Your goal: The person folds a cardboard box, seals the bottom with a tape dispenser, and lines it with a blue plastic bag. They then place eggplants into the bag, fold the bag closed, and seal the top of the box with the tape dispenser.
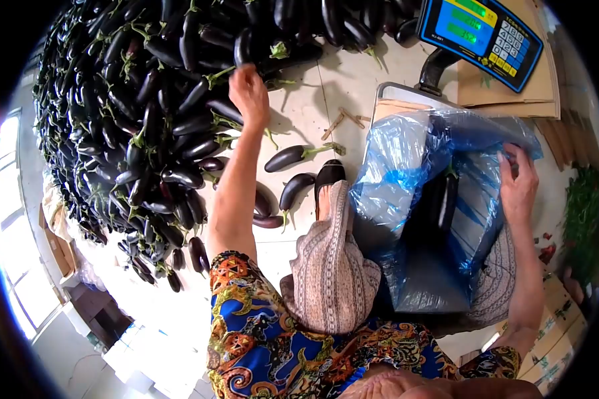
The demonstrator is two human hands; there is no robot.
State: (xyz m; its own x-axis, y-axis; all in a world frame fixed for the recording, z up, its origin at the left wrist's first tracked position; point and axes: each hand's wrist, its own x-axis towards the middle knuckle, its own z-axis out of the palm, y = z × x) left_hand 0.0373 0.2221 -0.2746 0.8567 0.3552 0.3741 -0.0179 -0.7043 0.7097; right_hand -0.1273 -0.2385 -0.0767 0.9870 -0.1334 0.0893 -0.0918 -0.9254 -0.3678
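Note:
My left hand (pixel 250 100) reaches to the edge of a large heap of dark purple eggplants (pixel 146 126). Its fingers are closed around the lower end of one eggplant (pixel 243 48), which points away from me. At the right, my right hand (pixel 519 183) grips the rim of a blue plastic bag (pixel 386 159). The bag lines a box-shaped container in front of me, and its mouth is open. Inside it, at least one eggplant (pixel 448 201) lies lengthwise; the deeper part is in shadow.
A digital scale display (pixel 482 36) stands at the upper right, above the scale's platform edge (pixel 387 93). Cardboard (pixel 509 106) lies behind the bag. Two loose eggplants (pixel 285 159) rest on the floor near my shoe (pixel 329 174). Green stalks (pixel 582 213) are piled at the far right.

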